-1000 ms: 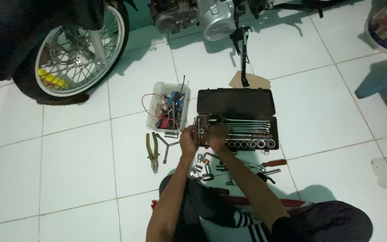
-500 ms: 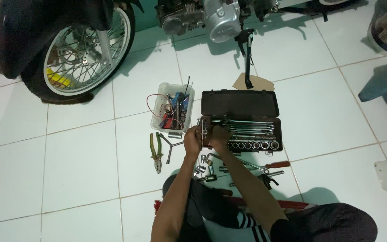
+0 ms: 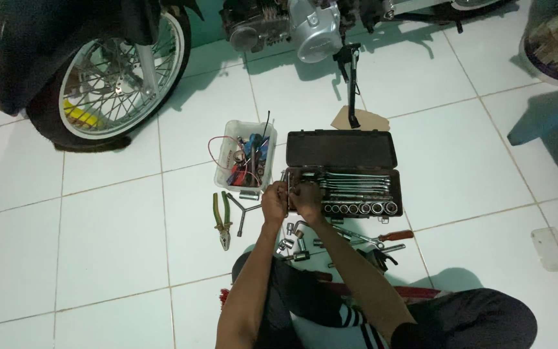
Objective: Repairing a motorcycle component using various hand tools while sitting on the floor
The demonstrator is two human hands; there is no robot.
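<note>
While sitting on the white tiles, the person is pinching one small metal tool between the left hand and right hand, both closed on it, just over one open socket case, beside one clear tub and one pair of pliers.

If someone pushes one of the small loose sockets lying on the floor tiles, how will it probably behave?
The loose sockets look like short metal cylinders, so one lying on its side would probably roll. The white floor tiles look smooth and glossy, so an upright one may slide easily. Being metal, they are likely rigid and heavy for their size.
</note>
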